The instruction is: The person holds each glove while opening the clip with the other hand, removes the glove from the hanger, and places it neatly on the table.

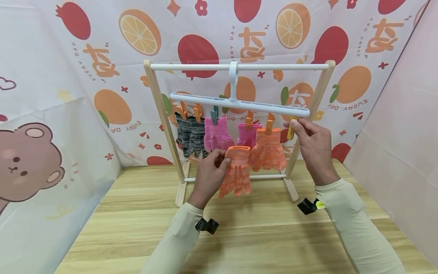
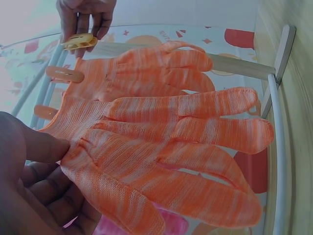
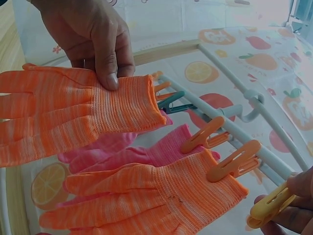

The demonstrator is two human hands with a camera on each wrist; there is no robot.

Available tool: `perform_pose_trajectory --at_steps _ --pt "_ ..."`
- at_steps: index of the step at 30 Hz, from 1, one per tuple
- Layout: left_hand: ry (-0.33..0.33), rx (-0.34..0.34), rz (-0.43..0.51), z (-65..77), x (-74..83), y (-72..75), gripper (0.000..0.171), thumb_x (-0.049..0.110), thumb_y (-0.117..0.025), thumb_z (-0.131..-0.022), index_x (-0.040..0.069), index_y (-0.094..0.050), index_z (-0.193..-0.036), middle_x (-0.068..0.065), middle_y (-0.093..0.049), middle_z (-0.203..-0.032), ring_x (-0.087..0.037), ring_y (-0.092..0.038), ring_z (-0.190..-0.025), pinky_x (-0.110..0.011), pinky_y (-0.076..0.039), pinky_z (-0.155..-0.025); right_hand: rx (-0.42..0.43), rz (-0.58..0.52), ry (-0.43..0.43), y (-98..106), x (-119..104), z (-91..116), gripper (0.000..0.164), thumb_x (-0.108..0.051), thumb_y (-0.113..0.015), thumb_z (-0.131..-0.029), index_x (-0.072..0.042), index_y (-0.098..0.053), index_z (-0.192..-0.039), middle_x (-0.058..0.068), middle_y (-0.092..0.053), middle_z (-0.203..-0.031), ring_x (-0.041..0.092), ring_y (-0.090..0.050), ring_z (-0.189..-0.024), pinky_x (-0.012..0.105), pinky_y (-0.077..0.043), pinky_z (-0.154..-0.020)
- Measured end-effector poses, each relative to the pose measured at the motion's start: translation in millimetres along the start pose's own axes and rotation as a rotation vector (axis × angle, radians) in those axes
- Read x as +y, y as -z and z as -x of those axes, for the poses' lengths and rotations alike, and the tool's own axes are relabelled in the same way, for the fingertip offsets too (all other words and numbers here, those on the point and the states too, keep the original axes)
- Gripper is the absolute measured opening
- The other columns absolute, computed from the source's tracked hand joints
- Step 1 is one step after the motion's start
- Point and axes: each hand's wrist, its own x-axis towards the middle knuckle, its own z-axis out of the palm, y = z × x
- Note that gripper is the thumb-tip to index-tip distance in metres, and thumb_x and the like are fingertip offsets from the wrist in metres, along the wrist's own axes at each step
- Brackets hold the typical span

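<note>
My left hand (image 1: 210, 176) pinches an orange knit glove (image 1: 237, 171) at its cuff, thumb in front, fingers of the glove hanging down. With thumb and fingertips my right hand (image 1: 314, 146) holds a yellow clothespin (image 1: 292, 128) just under the right end of the white hanger (image 1: 270, 108). Between the hands, a second orange glove (image 1: 268, 150) hangs from an orange clothespin (image 3: 234, 161). Pink gloves (image 1: 219, 134) and grey-black striped gloves (image 1: 190, 134) are clipped further left along the bar. The held glove's cuff is apart from the hanger, which tilts down to the right.
A wooden rack (image 1: 164, 125) with a white top rod (image 1: 280, 67) carries the hanger by its hook. Beneath stands a wood-grain table (image 1: 260, 236). Fruit-printed cloth (image 1: 212, 23) forms the back wall, close behind the rack. Cloth walls also rise at both sides.
</note>
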Motion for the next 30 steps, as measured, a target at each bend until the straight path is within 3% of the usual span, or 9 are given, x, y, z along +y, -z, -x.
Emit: perform_pose_trajectory --at_steps 5,12,20,30 --pt "-0.001 0.001 -0.003 -0.5 -0.6 0.9 0.006 0.014 -0.068 -0.099 0.009 -0.070 -0.102 -0.001 -0.069 -0.081 -0.013 -0.062 -0.070 -0.034 -0.051 -0.063 -0.001 0.003 0.004 0.5 -0.1 -0.9 0.034 -0.023 -0.064 -0.102 -0.003 -0.070 -0.128 0.013 -0.075 -0.106 0.017 -0.053 -0.121 0.032 -0.043 -0.102" --pt "0.036 -0.016 0.017 0.6 1.5 4.2 0.005 0.015 -0.067 -0.100 0.011 -0.070 -0.102 0.001 -0.068 -0.082 -0.014 -0.061 -0.069 -0.034 -0.049 -0.061 -0.002 -0.008 -0.017 0.5 -0.9 0.3 0.034 -0.023 -0.065 -0.101 -0.004 -0.069 -0.129 0.009 -0.076 -0.106 0.017 -0.053 -0.118 0.025 -0.046 -0.095" --pt "-0.006 -0.012 -0.025 0.7 3.7 4.7 0.009 0.016 -0.068 -0.099 0.009 -0.070 -0.105 0.000 -0.069 -0.083 -0.013 -0.063 -0.071 -0.035 -0.051 -0.062 0.003 -0.004 -0.025 2.2 -0.3 0.5 0.035 -0.024 -0.065 -0.101 -0.004 -0.069 -0.130 0.010 -0.076 -0.106 0.017 -0.053 -0.119 0.028 -0.044 -0.096" --pt "0.035 -0.006 -0.035 3.3 2.4 12.2 0.010 0.016 -0.068 -0.099 0.008 -0.070 -0.105 -0.001 -0.069 -0.084 -0.015 -0.062 -0.072 -0.036 -0.051 -0.065 -0.009 -0.001 -0.020 1.1 -0.4 0.5 0.035 -0.024 -0.065 -0.101 -0.003 -0.069 -0.130 0.004 -0.076 -0.103 0.016 -0.052 -0.121 0.030 -0.044 -0.099"
